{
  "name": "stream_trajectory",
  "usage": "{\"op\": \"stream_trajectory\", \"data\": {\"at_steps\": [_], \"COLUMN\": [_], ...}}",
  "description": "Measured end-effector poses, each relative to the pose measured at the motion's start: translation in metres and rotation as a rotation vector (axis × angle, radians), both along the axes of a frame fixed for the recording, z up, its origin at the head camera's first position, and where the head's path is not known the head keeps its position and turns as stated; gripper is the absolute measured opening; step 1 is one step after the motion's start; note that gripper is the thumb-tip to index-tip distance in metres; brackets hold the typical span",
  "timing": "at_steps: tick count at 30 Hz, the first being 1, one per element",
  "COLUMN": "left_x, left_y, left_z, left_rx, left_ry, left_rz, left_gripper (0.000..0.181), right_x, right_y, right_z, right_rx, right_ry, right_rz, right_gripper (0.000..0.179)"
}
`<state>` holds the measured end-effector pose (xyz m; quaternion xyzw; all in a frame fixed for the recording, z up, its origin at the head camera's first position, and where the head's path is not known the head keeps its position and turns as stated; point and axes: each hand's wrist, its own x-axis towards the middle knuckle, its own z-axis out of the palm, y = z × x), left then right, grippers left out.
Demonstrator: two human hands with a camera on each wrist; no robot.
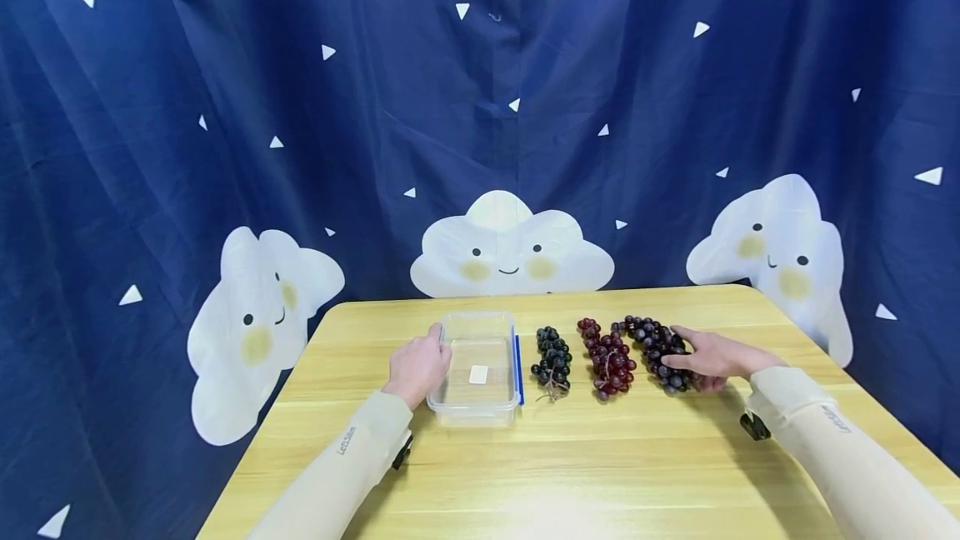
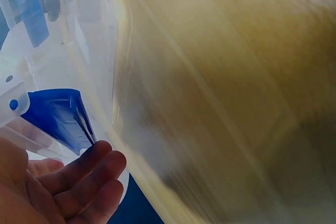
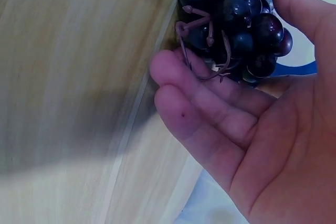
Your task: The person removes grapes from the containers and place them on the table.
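Note:
A clear plastic food container (image 1: 472, 421) with blue side latches stands left of the grapes. At its left wall my left hand (image 1: 420, 369) holds the rim; in the left wrist view its curved fingertips (image 2: 102, 153) are right at a lowered blue latch (image 2: 58, 116). Around the near end of the rightmost bunch of dark grapes (image 1: 654, 344) lies my right hand (image 1: 716, 359), its thumb spread from the fingers. In the right wrist view these dark grapes (image 3: 236, 14) sit between the thumb and the loosely extended fingers, with bare stems against the fingertips.
A bunch of red grapes (image 1: 611, 361) lies left of the dark ones. A small bunch of blackish grapes (image 1: 553, 357) lies between it and the container. All rest on the wooden table (image 1: 585, 465). Behind it hangs a blue curtain (image 1: 375, 107) with cloud prints.

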<state>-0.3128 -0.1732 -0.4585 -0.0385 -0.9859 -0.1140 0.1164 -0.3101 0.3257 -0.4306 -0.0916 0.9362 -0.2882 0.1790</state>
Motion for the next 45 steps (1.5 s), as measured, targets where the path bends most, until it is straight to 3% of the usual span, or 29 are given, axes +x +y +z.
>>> {"op": "stream_trajectory", "data": {"at_steps": [5,7,11,14,17,23,30,38,45], "left_x": [0.001,0.001,0.001,0.0,0.0,0.0,-0.001,0.0,0.001], "left_y": [-0.002,-0.003,-0.004,-0.005,-0.006,-0.008,-0.007,-0.006,-0.003], "left_z": [-0.001,-0.001,-0.001,0.0,0.002,0.003,0.002,-0.001,0.0], "left_rx": [-0.002,0.001,-0.003,-0.003,0.001,0.004,-0.009,-0.002,-0.006], "left_ry": [0.004,0.003,-0.002,-0.008,-0.016,-0.023,-0.038,-0.019,-0.002], "left_rz": [0.003,0.003,0.001,0.002,0.006,0.011,0.007,0.004,-0.003], "left_gripper": [0.048,0.049,0.049,0.049,0.05,0.051,0.051,0.047,0.046], "right_x": [-0.002,-0.004,-0.01,-0.018,-0.029,-0.054,-0.075,-0.086,-0.09], "right_y": [-0.002,-0.002,-0.006,-0.012,-0.023,-0.045,-0.057,-0.065,-0.069], "right_z": [0.001,0.003,0.008,0.014,0.019,0.025,0.026,0.026,0.02], "right_rx": [0.038,0.12,0.262,0.257,0.247,0.29,0.268,0.346,0.365], "right_ry": [0.034,0.114,0.358,0.496,0.561,0.486,0.343,0.221,0.151], "right_rz": [-0.002,0.015,0.056,0.114,0.192,0.29,0.297,0.351,0.33], "right_gripper": [0.094,0.092,0.081,0.064,0.049,0.037,0.03,0.023,0.024]}}
